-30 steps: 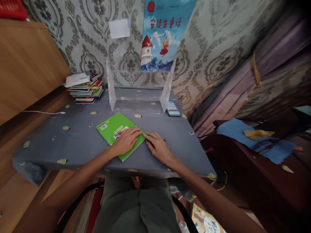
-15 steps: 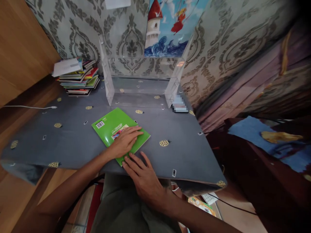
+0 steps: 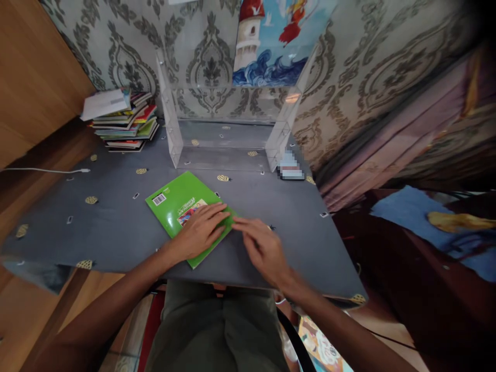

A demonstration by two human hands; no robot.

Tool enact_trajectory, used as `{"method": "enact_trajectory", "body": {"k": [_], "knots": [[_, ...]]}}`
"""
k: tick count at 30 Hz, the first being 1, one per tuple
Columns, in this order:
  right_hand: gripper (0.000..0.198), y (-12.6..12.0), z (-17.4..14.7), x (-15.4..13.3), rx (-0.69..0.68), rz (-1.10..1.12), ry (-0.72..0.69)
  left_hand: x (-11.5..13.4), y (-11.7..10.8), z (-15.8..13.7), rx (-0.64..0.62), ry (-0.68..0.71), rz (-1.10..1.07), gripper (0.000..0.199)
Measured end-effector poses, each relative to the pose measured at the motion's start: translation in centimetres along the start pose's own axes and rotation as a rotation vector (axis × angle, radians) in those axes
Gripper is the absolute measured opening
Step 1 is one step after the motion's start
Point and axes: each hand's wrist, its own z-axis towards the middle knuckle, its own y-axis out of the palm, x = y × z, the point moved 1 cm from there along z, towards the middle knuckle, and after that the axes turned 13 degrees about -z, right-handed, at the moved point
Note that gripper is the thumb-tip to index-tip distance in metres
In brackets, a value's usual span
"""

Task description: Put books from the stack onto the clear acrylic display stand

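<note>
A green book (image 3: 180, 194) lies askew on the table, back cover up, with a barcode at its far left corner and a small coloured picture near the middle. Flat across its right half rests my left hand (image 3: 201, 230), fingers stretched out and partly covering the picture. My right hand (image 3: 265, 248) is at the book's right corner; its fingertips touch the edge there. Those fingers reach out to the left, with the thumb lower down and apart from them.
Behind the book stands a clear acrylic rack (image 3: 174, 139). A stack of books (image 3: 124, 124) sits at the back left, near a white cable (image 3: 46, 169). A pixelated phone-like object (image 3: 290, 168) lies right of the rack. The patterned grey tablecloth (image 3: 310, 248) covers the table.
My right hand has moved from the book's near edge, up and to the right, to its right corner. My left hand stays on the cover; the book has hardly moved.
</note>
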Motion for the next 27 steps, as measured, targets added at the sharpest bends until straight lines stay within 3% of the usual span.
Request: {"method": "enact_trajectory", "body": {"k": [3,6,11,18,27], "knots": [[0.032,-0.5,1.4,2.0,-0.018,0.079,0.226,1.3,0.6,0.5,0.019,-0.041,0.152,0.04],[0.032,-0.1,2.0,3.3,-0.043,0.207,0.332,2.9,1.3,1.1,0.009,-0.126,0.321,0.043],[0.033,0.7,1.6,3.9,-0.004,0.395,0.372,4.0,2.1,1.9,0.004,-0.196,0.404,0.03],[0.031,0.4,1.4,3.9,0.063,0.505,0.375,4.0,2.0,2.5,-0.006,-0.181,0.495,0.032],[0.032,-0.5,1.5,3.1,0.104,0.367,0.289,4.2,2.3,2.3,0.027,-0.147,0.534,0.033]]}}
